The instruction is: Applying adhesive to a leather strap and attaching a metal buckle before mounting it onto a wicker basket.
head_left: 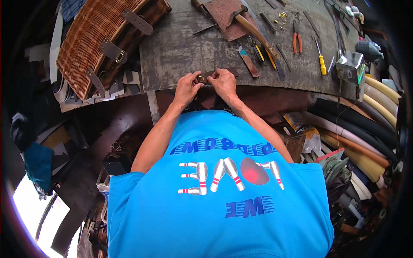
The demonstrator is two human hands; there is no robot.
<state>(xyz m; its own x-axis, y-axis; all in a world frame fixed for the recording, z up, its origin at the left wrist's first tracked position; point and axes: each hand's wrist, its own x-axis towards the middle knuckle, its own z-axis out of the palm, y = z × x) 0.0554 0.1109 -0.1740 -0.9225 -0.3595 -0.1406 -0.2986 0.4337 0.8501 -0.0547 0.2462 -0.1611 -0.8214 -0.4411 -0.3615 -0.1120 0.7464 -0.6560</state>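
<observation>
At the near edge of the workbench, a short dark brown leather strap (232, 72) lies between my hands with a small brass clasp (201, 79) on it. My left hand (186, 89) is closed at the clasp end, thumb and fingers pinching beside the brass. The fingers of my right hand (224, 85) are pressed together on the strap just right of the clasp. Whether they also pinch a smaller part, I cannot make out. Beyond my right hand lies a utility knife (243, 52) touching a brown piece.
A wicker basket (92, 36) with leather straps stands at left. On the workbench (172, 49) lie a hammer (254, 29), red-handled pliers (295, 38), a yellow screwdriver (322, 62) and scattered brass bits (282, 16). A metal box (349, 66) stands at right, above rolled material (357, 122).
</observation>
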